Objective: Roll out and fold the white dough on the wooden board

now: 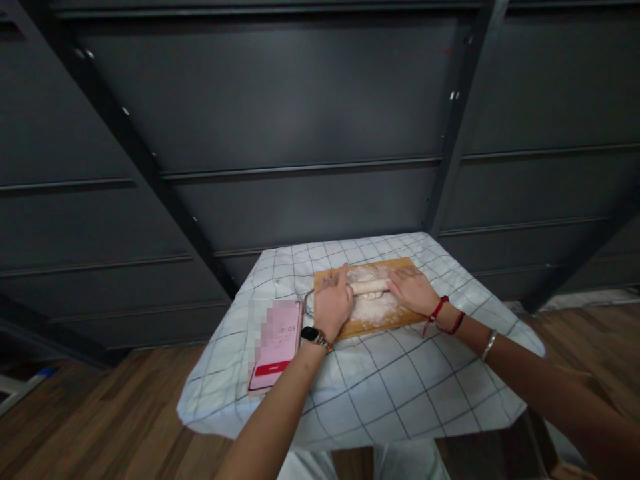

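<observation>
1. The pale, floury roll of dough (369,287) lies on the rectangular light-wood cutting board (400,319), near the board's middle, on a white patch of loose flour (376,308).
2. Its long axis runs left to right across the board, roughly parallel to the board's long edges; one end sits under each of your hands, and only the middle stretch shows between them.
3. Your left hand (333,300) lies palm down over the roll's left end, fingers together and pointing away from you towards the board's far edge. It is laid flat rather than clenched; whether the fingers curl round the dough cannot be told.
4. Your right hand (413,289) lies palm down over the roll's right end, fingers stretched out side by side and angled towards the left, pressing on the dough rather than pinching it.
5. Your left forearm comes up from the bottom of the view, nearly straight, with a dark wristwatch (315,336) at the wrist.
6. Your right forearm comes in from the lower right at a slant, with red cord bracelets (447,317) at the wrist and a thin metal bangle (489,345) further up the arm.
7. The board rests on a small table covered by a white cloth with a dark grid pattern (380,393).
8. A pink-screened smartphone (277,343) lies flat on the cloth just left of the board, beside your left wrist.
9. Behind the table stands a dark grey panelled wall (310,133); brown wood-plank flooring (90,420) shows around it.
</observation>
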Motion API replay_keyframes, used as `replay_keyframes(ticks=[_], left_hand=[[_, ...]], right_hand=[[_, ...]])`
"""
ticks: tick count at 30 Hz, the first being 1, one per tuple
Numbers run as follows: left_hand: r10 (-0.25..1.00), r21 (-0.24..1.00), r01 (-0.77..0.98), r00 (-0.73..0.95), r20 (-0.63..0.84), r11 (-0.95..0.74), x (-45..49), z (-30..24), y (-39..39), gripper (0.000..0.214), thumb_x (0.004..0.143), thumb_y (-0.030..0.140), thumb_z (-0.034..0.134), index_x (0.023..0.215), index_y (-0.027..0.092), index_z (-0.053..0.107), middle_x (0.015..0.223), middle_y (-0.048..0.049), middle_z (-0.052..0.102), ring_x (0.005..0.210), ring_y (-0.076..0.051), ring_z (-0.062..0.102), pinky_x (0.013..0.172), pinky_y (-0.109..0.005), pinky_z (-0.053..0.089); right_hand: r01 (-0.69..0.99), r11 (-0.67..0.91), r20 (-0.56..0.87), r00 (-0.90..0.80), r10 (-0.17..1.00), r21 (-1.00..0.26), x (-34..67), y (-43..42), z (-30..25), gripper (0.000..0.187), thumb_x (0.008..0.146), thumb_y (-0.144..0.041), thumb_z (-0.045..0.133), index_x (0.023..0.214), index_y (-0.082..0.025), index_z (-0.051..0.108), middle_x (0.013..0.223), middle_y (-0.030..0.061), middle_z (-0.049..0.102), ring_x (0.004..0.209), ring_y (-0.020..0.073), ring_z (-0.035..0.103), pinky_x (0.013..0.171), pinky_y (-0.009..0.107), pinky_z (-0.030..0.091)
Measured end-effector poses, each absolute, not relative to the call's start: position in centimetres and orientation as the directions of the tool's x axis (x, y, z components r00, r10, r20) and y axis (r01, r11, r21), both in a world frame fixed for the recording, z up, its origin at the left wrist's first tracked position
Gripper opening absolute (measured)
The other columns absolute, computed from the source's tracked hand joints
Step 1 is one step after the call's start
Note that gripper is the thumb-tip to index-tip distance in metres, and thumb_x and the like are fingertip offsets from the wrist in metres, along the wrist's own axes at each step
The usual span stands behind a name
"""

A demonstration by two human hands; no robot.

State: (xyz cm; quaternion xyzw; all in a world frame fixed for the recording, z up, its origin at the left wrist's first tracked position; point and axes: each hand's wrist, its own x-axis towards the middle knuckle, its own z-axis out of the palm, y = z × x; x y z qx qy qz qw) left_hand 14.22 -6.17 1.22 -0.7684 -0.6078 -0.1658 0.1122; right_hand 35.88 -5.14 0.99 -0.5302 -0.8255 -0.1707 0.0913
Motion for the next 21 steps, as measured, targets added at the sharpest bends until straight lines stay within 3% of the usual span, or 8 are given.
replay_keyframes(ticks=[7, 10, 13, 18, 21], left_hand=[[0.946, 0.008, 0.972, 0.229, 0.230, -0.237, 13.6, 1.8, -7.4, 0.056, 0.090, 0.026, 0.028, 0.145, 0.016, 0.023, 0.089, -0.0095, 0.067, 0.083, -0.022, 0.063, 0.075, -0.032, 0.044], [0.925, 0.027, 0.970, 0.223, 0.308, -0.242, 13.4, 4.2, -6.8, 0.052, 0.090, 0.024, 0.027, 0.141, 0.015, 0.030, 0.088, -0.0088, 0.067, 0.084, -0.021, 0.063, 0.077, -0.031, 0.043], [0.917, 0.077, 0.975, 0.169, 0.362, -0.210, 13.6, 6.7, -5.3, 0.050, 0.091, 0.023, 0.026, 0.140, 0.017, 0.030, 0.092, -0.0091, 0.066, 0.085, -0.020, 0.063, 0.078, -0.030, 0.043], [0.966, 0.151, 0.963, 0.195, 0.172, -0.221, 14.0, 6.0, -1.6, 0.054, 0.086, 0.019, 0.035, 0.140, 0.015, 0.030, 0.106, -0.0142, 0.063, 0.096, -0.023, 0.062, 0.078, -0.029, 0.045], [0.979, 0.196, 0.960, 0.195, 0.051, -0.201, 14.2, 4.0, -0.1, 0.059, 0.082, 0.016, 0.037, 0.141, 0.012, 0.030, 0.113, -0.0165, 0.060, 0.104, -0.023, 0.059, 0.085, -0.030, 0.044]], right_hand=[[0.823, 0.500, 0.332, -0.567, 0.754, 0.268, 36.9, -6.2, 2.8, 0.044, 0.095, -0.047, 0.032, 0.096, -0.013, 0.061, 0.093, 0.0126, 0.064, 0.088, 0.0242, 0.055, 0.077, 0.033, 0.032], [0.801, 0.504, 0.359, -0.597, 0.717, 0.323, 37.4, -5.8, 5.5, 0.052, 0.094, -0.053, 0.029, 0.095, -0.013, 0.061, 0.090, 0.0135, 0.064, 0.085, 0.0246, 0.055, 0.073, 0.033, 0.031], [0.827, 0.488, 0.370, -0.562, 0.740, 0.280, 37.6, -5.0, 7.9, 0.051, 0.095, -0.052, 0.027, 0.096, -0.013, 0.061, 0.090, 0.0129, 0.065, 0.085, 0.0230, 0.056, 0.071, 0.030, 0.031], [0.893, 0.431, 0.178, -0.448, 0.876, 0.127, 37.0, -2.5, 7.6, 0.046, 0.098, -0.043, 0.024, 0.095, -0.016, 0.062, 0.087, 0.0087, 0.067, 0.078, 0.0184, 0.060, 0.064, 0.026, 0.034], [0.855, 0.493, 0.042, -0.505, 0.862, 0.161, 36.7, -0.8, 5.5, 0.038, 0.098, -0.032, 0.028, 0.098, -0.014, 0.062, 0.095, 0.0108, 0.067, 0.085, 0.0198, 0.061, 0.069, 0.027, 0.039]])
